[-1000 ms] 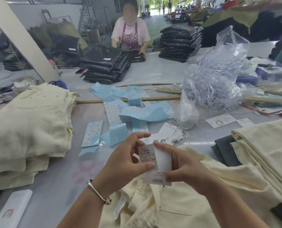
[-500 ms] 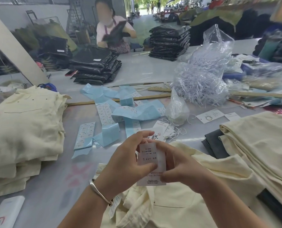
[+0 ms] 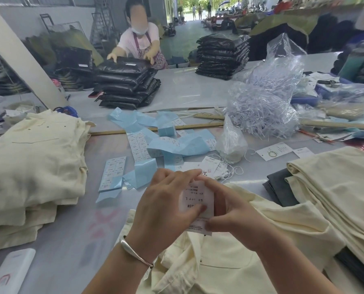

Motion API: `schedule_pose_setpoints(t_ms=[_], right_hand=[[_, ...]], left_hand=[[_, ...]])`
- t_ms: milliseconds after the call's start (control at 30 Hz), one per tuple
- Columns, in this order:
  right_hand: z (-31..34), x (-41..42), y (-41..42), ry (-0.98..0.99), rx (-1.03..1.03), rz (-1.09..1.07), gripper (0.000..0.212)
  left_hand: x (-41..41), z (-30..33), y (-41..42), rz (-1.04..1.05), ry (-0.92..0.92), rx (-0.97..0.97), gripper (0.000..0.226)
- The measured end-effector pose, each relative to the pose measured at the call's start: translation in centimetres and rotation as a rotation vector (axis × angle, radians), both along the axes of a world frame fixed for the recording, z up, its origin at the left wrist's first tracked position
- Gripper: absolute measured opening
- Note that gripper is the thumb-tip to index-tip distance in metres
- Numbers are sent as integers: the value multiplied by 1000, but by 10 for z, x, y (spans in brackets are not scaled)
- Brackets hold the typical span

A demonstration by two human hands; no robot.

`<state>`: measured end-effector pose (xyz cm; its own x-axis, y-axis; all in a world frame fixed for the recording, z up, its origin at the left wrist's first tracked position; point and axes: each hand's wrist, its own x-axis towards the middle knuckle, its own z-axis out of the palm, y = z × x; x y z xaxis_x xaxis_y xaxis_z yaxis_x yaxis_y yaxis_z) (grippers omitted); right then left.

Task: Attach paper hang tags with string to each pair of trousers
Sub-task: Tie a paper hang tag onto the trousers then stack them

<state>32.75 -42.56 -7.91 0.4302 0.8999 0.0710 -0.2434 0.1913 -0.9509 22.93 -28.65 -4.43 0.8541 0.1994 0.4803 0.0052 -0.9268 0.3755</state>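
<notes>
- Above the cream cotton trousers (image 3: 230, 270) at the near table (image 3: 71, 240) edge: both hands hold one white printed paper hang tag (image 3: 198, 200), print upside down to the camera.
- Left hand (image 3: 166, 206) pinches it, thumb on the face; right hand (image 3: 236, 213) pinches the lower right edge.
- Judgement: tag is being oriented before tying. Keep the hole end free; string isn't visible on it.
- Loose white string (image 3: 230, 172) lies just beyond the hands, beside a small clear bag (image 3: 232, 143).
- Blue-backed sticker strips (image 3: 166, 145) clutter mid-table; cream stacks left (image 3: 32, 166) and right (image 3: 333, 187).
- Nothing blocks the waistband itself.
</notes>
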Motion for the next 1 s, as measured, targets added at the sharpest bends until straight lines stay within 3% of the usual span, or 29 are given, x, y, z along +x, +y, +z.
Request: schedule_pose_setpoints(t_ms=[167,333,400,467,567,667,867,1000], right_hand=[[2,1,3,-16,45,-15,81],[-5,0,2,22,36,-35,87],[-7,-1,1,33,22,-68,85],[-7,-1,3,36,28,-131,75],[-4,-1,7,66,51,-239,58],[-1,-1,10,118,49,-301,48],[2,-1,18,488,-72,-317,37],[-1,-7,26,466,-25,-550,30]], left_hand=[[-1,-10,-7,13,-21,-12,61],[-1,-20,-5,57,2,-86,92],[-2,-22,-1,98,-5,-220,99],[-3,-24,-1,128,23,-517,86],[-5,-30,-2,32,78,-983,38],[-4,-32,-2,-135,65,-1296,22],[0,-41,1,-237,62,-1304,20],[0,-48,4,-237,82,-1368,22]])
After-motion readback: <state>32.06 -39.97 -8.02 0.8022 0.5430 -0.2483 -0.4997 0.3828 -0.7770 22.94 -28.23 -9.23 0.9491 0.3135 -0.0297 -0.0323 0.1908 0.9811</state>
